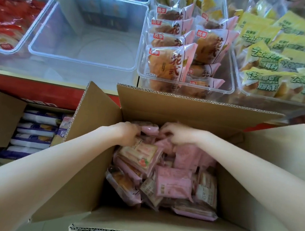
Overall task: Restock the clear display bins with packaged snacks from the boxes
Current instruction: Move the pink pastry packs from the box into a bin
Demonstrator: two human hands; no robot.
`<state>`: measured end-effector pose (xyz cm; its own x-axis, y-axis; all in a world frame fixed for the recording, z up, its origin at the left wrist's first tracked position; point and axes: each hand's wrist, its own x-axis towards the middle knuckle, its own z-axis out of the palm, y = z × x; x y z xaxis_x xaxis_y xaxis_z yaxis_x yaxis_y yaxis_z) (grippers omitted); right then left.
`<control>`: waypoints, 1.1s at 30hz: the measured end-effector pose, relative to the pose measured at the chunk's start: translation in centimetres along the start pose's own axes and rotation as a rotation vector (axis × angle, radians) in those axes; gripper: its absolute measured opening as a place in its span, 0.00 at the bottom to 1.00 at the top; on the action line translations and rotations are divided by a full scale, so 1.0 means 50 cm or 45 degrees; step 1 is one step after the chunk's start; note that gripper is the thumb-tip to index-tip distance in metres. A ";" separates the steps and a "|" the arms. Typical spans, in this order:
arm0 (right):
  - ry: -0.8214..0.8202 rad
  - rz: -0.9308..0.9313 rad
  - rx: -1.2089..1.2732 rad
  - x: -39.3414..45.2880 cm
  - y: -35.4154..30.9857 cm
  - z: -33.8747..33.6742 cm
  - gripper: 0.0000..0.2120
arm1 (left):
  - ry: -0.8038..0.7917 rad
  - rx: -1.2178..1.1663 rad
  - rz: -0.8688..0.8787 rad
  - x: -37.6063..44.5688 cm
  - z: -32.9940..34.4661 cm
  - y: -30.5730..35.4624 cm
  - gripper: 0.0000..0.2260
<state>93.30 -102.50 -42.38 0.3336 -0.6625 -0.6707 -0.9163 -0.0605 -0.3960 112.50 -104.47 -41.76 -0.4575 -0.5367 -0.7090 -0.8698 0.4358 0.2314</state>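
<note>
An open cardboard box (pixel 189 109) in front of me holds several pink packaged snacks (pixel 174 184). Both my hands reach into its far end. My left hand (pixel 127 133) curls its fingers round pink packets (pixel 149 129) at the top of the pile. My right hand (pixel 177 133) grips pink packets beside it. An empty clear display bin (pixel 44 30) stands on the shelf above the box, at centre left. To its right, a clear bin (pixel 231 85) is filled with pink-wrapped bread packs (pixel 171 63).
A bin of yellow-green snack packs (pixel 283 64) stands at far right, a bin of red packs (pixel 6 19) at far left. A second open box (pixel 0 119) with blue-white packs (pixel 34 132) sits lower left. Blue packs (pixel 102 4) fill a bin behind.
</note>
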 end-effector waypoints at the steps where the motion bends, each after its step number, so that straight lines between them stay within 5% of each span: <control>1: 0.032 -0.006 0.064 -0.023 -0.007 -0.021 0.14 | 0.090 -0.114 -0.018 -0.003 -0.013 0.006 0.19; 4: 0.127 0.009 0.397 -0.087 -0.043 -0.070 0.19 | 0.240 -0.752 -0.092 -0.011 -0.047 0.031 0.14; 7: 0.202 -0.032 0.726 -0.142 -0.080 -0.093 0.18 | 0.126 -1.552 -0.165 -0.043 -0.077 0.051 0.12; 12: 0.228 -0.100 0.820 -0.228 -0.131 -0.124 0.19 | -0.021 -2.110 -0.142 -0.116 -0.117 0.041 0.20; 19: 0.095 -0.148 0.410 -0.249 -0.204 -0.078 0.21 | -0.108 -1.829 -0.027 -0.165 -0.092 0.022 0.13; 23: 0.095 -0.139 0.604 -0.251 -0.189 -0.062 0.21 | -0.032 -1.912 -0.005 -0.157 -0.088 0.020 0.05; 25: 0.211 -0.082 0.771 -0.252 -0.165 -0.065 0.13 | 0.017 -1.814 0.005 -0.143 -0.092 0.019 0.10; 28: 0.190 0.070 0.625 -0.231 -0.127 -0.059 0.09 | 0.157 -1.434 -0.004 -0.128 -0.085 0.023 0.14; 33: -0.241 0.008 0.207 -0.139 -0.160 0.016 0.12 | 0.227 -0.477 0.028 -0.110 -0.030 0.021 0.16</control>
<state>98.48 -96.81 -35.07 0.3776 -0.5102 -0.7728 -0.8759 0.0739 -0.4768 113.83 -102.18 -36.63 -0.4727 -0.6612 -0.5825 -0.8515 0.1728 0.4950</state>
